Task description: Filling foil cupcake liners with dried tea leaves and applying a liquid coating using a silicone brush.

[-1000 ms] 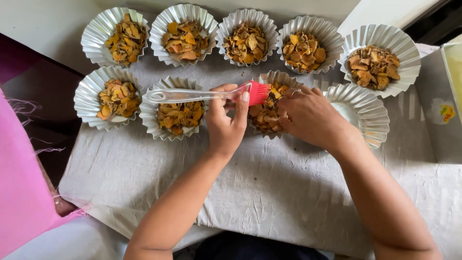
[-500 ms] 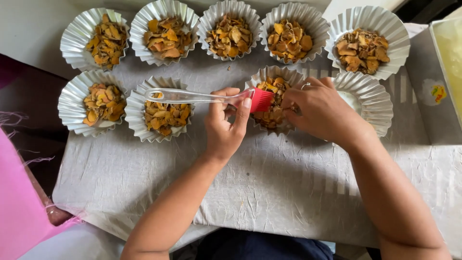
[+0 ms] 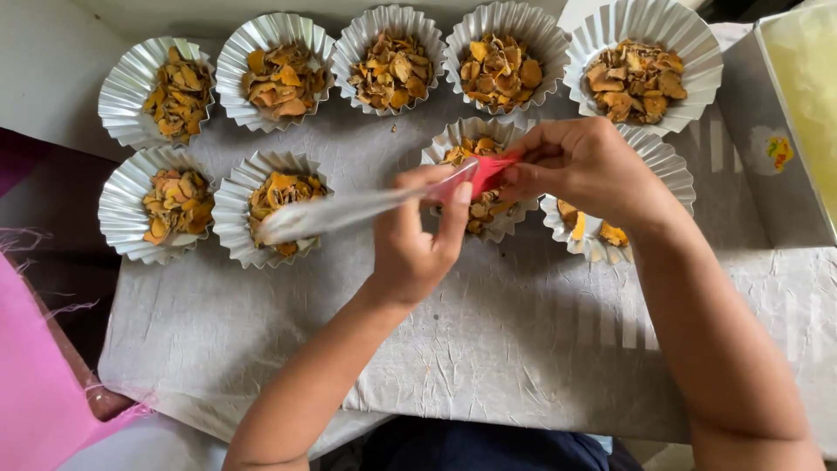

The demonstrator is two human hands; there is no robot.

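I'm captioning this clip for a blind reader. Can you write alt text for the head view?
Seen from above, the left hand holds a clear-handled brush while the right hand pinches its red tip over a fluted foil cup of orange-brown dried flakes. Nine such cups sit in two rows on a grey cloth.

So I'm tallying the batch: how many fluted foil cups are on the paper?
9: five in the back row, four in front. None seem hidden.
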